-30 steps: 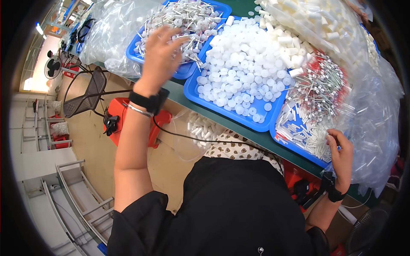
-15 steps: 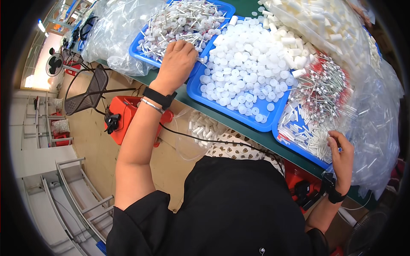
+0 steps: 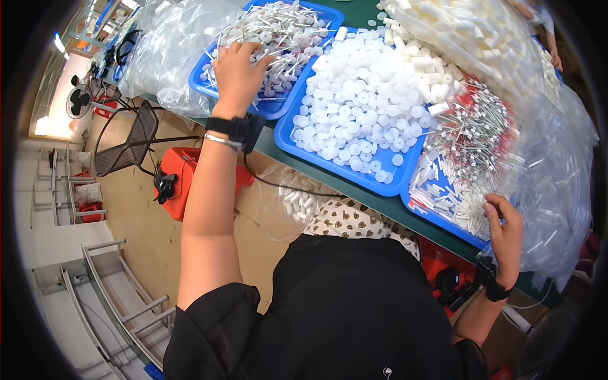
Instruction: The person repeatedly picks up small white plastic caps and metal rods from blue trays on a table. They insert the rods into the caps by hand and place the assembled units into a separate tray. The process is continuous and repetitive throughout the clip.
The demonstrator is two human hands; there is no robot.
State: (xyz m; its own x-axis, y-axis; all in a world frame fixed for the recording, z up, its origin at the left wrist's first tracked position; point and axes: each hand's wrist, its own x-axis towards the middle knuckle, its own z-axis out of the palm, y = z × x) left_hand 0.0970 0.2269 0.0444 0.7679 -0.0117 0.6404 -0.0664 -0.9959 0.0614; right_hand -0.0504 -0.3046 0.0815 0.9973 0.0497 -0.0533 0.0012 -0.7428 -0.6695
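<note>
My left hand (image 3: 239,77) is over the left blue tray (image 3: 201,77), open, its thumb apart from the fingers. Its fingertips touch or hover just above a heap of small pins with translucent discs on them (image 3: 278,28). At the right, my right hand (image 3: 506,229) is closed, thumb and forefinger tips close together beside the short thin white tubes (image 3: 472,212) in the right blue tray (image 3: 437,221). Whatever sits in that pinch, if anything, is too small to make out. Between the hands, the middle blue tray (image 3: 354,172) holds a pile of loose white discs (image 3: 361,95).
Thin metal pins with white ends (image 3: 478,126) lie heaped above the tubes. Clear plastic bags (image 3: 551,190) crowd the right side; another plastic bag (image 3: 174,57) is at the far left. A black cable (image 3: 291,188) runs along the table edge. Another person's arm (image 3: 555,52) shows at far right.
My left hand has shifted left and a little farther away over the pin heap, and its fingers have spread from a closed grasp. The right hand has hardly moved.
</note>
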